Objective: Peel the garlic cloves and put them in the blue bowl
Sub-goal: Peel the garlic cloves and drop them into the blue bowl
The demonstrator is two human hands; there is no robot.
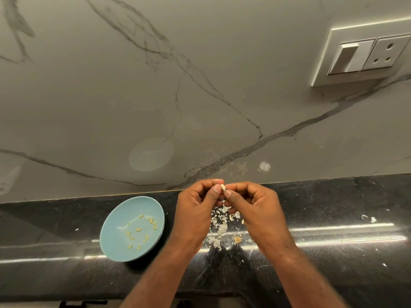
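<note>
Over on the left, the blue bowl (115, 241) sits on the dark desk (333, 196), close to the marble wall (133, 96), with a scatter of peeled cloves (138, 229) lying inside it. Just right of the bowl comes the left hand (195, 210), fingers curled, thumb and fingertips pinching a garlic clove (223, 187). That clove is held up in the air between both hands, above the desk and right of the bowl, pale and partly bare at the top. The right hand (255, 207) meets it from the other side, fingers curled too, thumb nail set against the clove's lower end. Underneath the hands, a heap of papery skins (219, 225) covers the desk, with a small yellowish root stub (237, 240) among them. Further right, a couple of stray skin scraps (368, 218) lie well apart from the heap. High on the wall at far right: a white switch and socket plate (364, 54).
</note>
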